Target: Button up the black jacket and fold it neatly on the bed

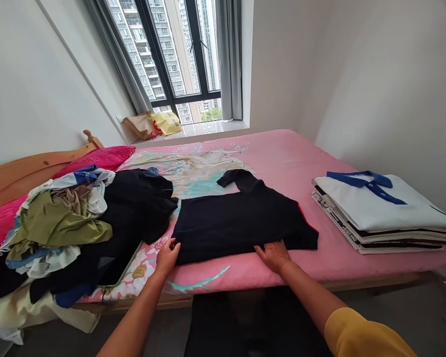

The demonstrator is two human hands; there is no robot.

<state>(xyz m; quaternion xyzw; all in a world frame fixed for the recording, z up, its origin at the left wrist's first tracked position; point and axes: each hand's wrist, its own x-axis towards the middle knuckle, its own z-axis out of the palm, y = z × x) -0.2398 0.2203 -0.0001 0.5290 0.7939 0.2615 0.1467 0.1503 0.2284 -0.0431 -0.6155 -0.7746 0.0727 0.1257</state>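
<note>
A black shirt (223,220) lies sideways on the bed, folded lengthwise, its far sleeve stretched away from me and a red trim at its right end. My left hand (168,256) pinches the near corner of its hem on the left. At the near edge, toward the right, my right hand (273,255) grips the cloth near the shoulder, with some fingertips hidden by the fabric.
A loose heap of clothes (63,218) covers the left of the bed, partly hanging over its front edge. On the right stands a stack of folded shirts (390,218). Paper bags (139,125) rest on the windowsill, and a pink pillow (96,159) lies by the wooden headboard (26,171).
</note>
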